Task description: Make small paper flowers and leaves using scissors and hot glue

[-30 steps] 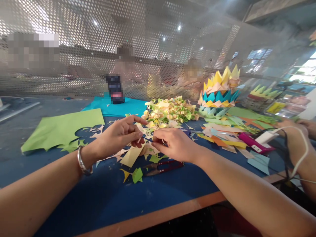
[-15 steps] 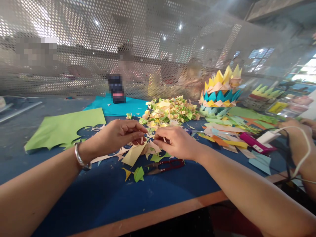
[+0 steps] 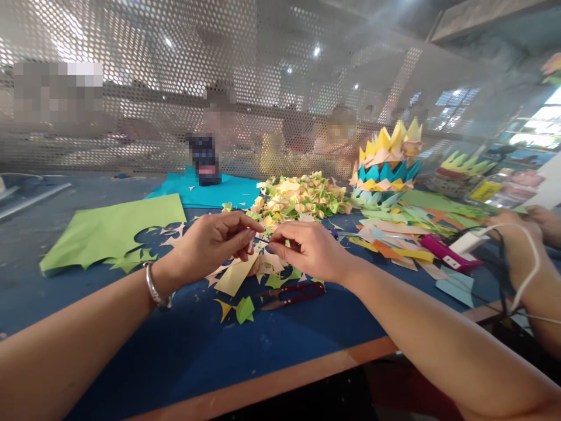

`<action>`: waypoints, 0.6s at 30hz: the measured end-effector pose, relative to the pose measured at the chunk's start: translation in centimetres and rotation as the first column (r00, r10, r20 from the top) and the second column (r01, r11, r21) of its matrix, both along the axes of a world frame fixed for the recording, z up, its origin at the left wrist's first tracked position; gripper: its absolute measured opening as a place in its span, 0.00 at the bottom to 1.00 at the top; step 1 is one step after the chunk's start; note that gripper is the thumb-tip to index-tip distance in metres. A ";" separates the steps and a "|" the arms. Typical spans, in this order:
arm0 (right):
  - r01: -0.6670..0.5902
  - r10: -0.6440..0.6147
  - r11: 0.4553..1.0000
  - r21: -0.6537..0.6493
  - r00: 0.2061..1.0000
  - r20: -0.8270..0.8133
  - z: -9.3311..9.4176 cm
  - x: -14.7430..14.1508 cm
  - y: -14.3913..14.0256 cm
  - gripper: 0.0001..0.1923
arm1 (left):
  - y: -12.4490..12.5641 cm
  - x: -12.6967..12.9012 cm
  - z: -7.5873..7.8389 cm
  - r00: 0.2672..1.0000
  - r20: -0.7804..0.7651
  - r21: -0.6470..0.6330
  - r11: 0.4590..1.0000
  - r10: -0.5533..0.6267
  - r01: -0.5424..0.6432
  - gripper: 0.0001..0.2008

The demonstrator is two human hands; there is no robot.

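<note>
The bare left hand (image 3: 214, 238) and right hand (image 3: 312, 251) apparently pinch a thin dark-blue strip (image 3: 262, 240), material unclear, above the flat blue tabletop (image 3: 188, 351), behind its front edge; this fine-handling step likely calls next for light, even grip pressure.

On my feed I see thread snips (image 3: 284, 299) on the table (image 3: 175, 362), in front of the right hand (image 3: 311, 251), paper scraps (image 3: 244, 310) to their left. Behind that hand and the left hand (image 3: 219, 237) I have a heap of folded paper (image 3: 302, 199), stacked sheets (image 3: 239, 190) left of it, a paper crown (image 3: 385, 171) right. A cut sheet (image 3: 105, 228) lies left of the left hand.
</note>
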State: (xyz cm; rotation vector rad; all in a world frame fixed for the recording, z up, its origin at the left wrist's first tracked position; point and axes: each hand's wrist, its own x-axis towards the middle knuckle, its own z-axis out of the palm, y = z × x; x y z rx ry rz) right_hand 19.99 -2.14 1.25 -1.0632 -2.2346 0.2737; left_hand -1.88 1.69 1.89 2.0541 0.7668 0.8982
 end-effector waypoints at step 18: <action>-0.162 0.079 0.967 -0.198 0.925 -0.372 -0.4 -0.8 0.0 0.09 | -0.7 1.6 -0.9 0.966 0.210 -0.181 0.965 -0.152 0.191 0.09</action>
